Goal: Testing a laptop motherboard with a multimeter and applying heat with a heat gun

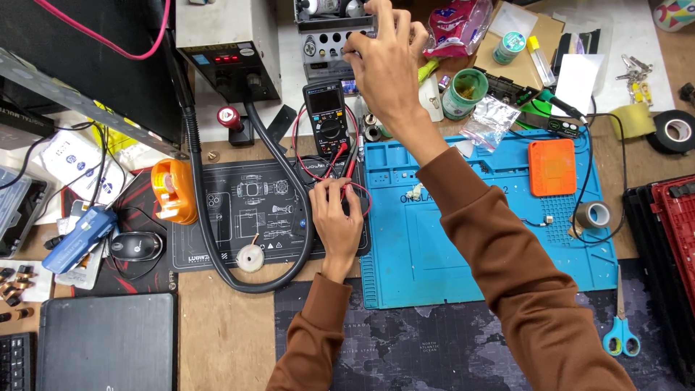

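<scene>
Left hand (337, 217) lay on the black work mat (239, 217), fingers pinching the red and black probe leads (340, 163) just below the multimeter (327, 119), keeping them steady. Right hand (387, 61) reached up to the grey bench unit (326, 47), fingertips pressed on its front; whether around a knob, cannot tell.

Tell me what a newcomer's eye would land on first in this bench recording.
Probably the blue mat at centre-right, with an orange pad on its upper right corner. Next, the right hand reaching up to a grey device at the top, while the left hand rests on red and black leads below a multimeter.
</scene>
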